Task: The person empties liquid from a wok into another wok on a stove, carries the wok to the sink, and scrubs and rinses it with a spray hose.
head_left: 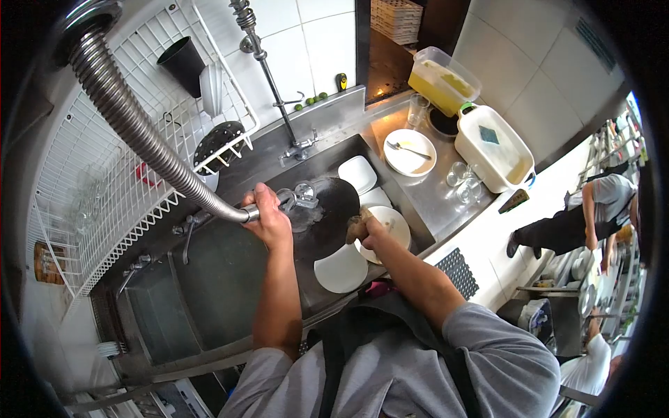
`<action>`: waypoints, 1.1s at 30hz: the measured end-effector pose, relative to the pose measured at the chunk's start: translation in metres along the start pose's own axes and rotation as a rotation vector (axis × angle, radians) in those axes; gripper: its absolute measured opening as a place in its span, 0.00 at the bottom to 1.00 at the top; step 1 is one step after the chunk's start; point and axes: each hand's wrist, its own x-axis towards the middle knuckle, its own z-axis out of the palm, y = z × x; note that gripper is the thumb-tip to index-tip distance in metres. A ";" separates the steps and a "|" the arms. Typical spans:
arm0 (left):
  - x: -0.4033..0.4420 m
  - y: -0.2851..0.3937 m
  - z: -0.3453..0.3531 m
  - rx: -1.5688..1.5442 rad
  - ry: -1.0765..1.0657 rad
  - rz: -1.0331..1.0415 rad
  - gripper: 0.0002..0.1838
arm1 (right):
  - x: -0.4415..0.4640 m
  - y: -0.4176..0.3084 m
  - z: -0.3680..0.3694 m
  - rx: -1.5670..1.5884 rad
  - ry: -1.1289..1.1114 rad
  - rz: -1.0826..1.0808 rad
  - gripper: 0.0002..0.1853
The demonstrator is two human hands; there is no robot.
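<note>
My left hand (pixel 270 217) is closed round the end of a metal spray hose (pixel 150 143), its spray head (pixel 298 197) pointing over a large dark pan (pixel 336 216) in the sink. Water shows on the pan's surface. A brownish cloth or scrubber (pixel 359 227) is in my right hand (pixel 374 233), at the pan's right edge. Beneath and beside that hand lies a round white plate (pixel 394 226). Another white plate (pixel 341 270) rests nearer to me, and a square white dish (pixel 357 174) sits behind the pan.
Left of the pan is a water-filled basin (pixel 223 285), with a wire rack (pixel 111 160) above. The right counter (pixel 432 202) holds a plate with cutlery (pixel 410 152), glasses (pixel 463 182) and a white tub (pixel 491 150). Other people (pixel 606 209) stand at far right.
</note>
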 end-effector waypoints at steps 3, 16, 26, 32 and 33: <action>0.004 -0.002 0.001 -0.007 -0.008 0.004 0.20 | 0.007 0.004 0.006 0.062 0.100 -0.006 0.15; 0.006 -0.008 0.006 0.014 0.007 0.009 0.21 | -0.022 0.004 0.011 -0.075 0.030 0.002 0.24; 0.004 0.008 0.001 -0.036 0.017 -0.205 0.18 | 0.004 0.007 -0.012 -0.130 -0.047 -0.047 0.18; 0.001 0.018 -0.007 0.047 0.003 -0.276 0.18 | -0.014 0.005 -0.018 0.068 -0.174 0.000 0.26; 0.001 0.020 -0.008 0.051 0.002 -0.279 0.18 | -0.011 0.006 -0.018 0.065 -0.160 -0.001 0.26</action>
